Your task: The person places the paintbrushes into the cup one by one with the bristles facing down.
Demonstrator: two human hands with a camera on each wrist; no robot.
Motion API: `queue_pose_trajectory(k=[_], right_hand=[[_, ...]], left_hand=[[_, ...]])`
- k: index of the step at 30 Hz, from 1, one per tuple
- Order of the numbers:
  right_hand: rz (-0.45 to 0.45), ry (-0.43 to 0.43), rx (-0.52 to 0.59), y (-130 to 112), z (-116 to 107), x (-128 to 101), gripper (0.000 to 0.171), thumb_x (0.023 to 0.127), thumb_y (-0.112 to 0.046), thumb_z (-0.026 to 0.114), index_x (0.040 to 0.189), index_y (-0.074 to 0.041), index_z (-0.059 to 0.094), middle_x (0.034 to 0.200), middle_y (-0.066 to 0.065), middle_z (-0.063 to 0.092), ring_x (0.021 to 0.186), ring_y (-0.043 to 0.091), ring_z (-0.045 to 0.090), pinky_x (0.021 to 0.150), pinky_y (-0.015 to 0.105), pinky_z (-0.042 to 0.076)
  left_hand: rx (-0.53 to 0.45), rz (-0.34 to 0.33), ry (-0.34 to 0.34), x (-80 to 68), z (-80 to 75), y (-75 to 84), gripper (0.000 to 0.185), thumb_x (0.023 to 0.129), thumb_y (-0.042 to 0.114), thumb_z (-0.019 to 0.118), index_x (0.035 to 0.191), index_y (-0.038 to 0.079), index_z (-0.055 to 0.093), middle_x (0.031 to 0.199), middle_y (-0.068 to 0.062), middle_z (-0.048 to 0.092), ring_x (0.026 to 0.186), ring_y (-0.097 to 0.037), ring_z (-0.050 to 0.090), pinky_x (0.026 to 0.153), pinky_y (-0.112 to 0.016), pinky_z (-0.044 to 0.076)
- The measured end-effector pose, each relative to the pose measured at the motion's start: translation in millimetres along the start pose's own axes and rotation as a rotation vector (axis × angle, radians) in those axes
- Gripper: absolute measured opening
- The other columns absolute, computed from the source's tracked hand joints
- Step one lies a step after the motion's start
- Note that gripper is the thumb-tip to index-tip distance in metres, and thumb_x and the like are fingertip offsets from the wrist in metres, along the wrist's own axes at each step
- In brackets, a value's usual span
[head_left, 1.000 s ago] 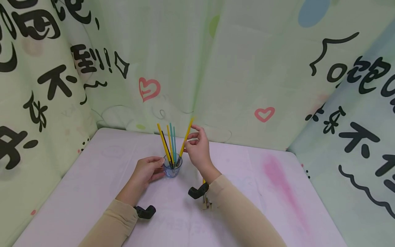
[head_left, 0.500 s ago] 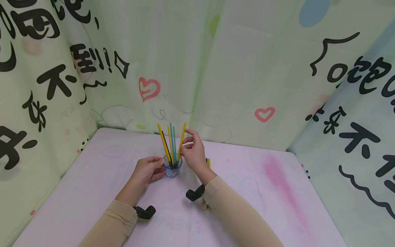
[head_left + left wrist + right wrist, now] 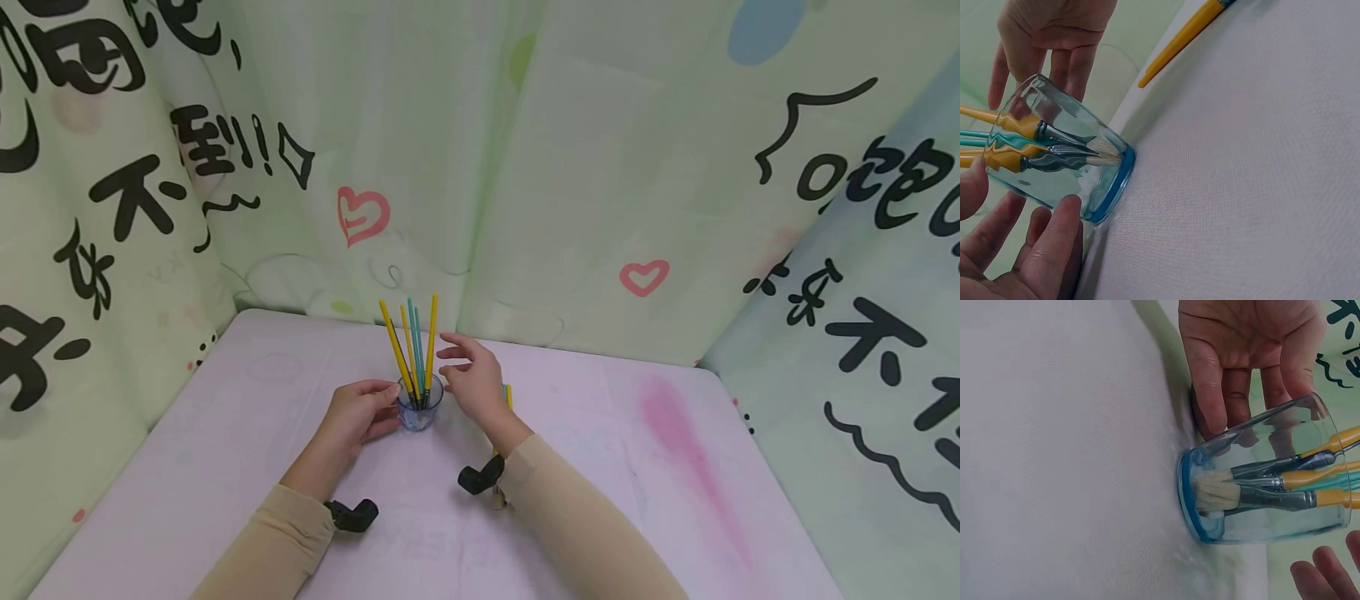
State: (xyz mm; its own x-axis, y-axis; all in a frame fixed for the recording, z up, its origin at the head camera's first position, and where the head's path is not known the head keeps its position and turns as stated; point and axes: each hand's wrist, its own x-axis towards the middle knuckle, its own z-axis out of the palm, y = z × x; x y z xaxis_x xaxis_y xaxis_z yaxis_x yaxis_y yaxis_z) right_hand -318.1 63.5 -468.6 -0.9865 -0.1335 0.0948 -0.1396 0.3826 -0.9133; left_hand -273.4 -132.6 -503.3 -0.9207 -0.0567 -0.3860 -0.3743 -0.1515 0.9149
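Pink table [image 3: 225, 467], printed curtains [image 3: 600, 150] surrounding. Glass cup [image 3: 418, 410] is standing mid-table, your left hand [image 3: 358, 417] gripping it; brushes [image 3: 414, 346] pointing handles-up (bristles down). Your right hand [image 3: 471, 375] is hovering released.

Pink table [image 3: 675, 467], pale green printed curtains [image 3: 570, 150] behind

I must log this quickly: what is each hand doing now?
Left hand: fingers curled around the glass cup, holding it.
Right hand: open, fingers relaxed beside the brushes, holding nothing.
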Motion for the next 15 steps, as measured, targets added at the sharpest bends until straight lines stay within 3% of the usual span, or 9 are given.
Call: queue_pose_trajectory(k=[7,15], right_hand=[[0.047,-0.011,0.012,4.9,-9.9,-5.3,0.056,0.102,0.001,0.066,0.152,-0.023,0.06,0.129,0.013,0.074,0.107,0.033,0.077,0.08,0.035,0.07],[0.103,-0.007,0.081,12.9,-23.8,-15.3,0.056,0.103,-0.001,0.064,0.153,-0.026,0.059,0.135,0.02,0.071,0.113,0.041,0.075,0.082,0.039,0.07]], left_hand=[[0.01,0.01,0.003,-1.1,0.5,0.0,0.036,0.106,0.02,0.071,0.136,0.0,0.069,0.123,-0.016,0.072,0.099,-0.02,0.071,0.092,-0.039,0.069],[0.015,0.011,-0.008,-2.1,1.0,-0.6,0.037,0.106,0.02,0.07,0.137,0.0,0.068,0.122,-0.015,0.072,0.1,-0.021,0.071,0.094,-0.04,0.068]])
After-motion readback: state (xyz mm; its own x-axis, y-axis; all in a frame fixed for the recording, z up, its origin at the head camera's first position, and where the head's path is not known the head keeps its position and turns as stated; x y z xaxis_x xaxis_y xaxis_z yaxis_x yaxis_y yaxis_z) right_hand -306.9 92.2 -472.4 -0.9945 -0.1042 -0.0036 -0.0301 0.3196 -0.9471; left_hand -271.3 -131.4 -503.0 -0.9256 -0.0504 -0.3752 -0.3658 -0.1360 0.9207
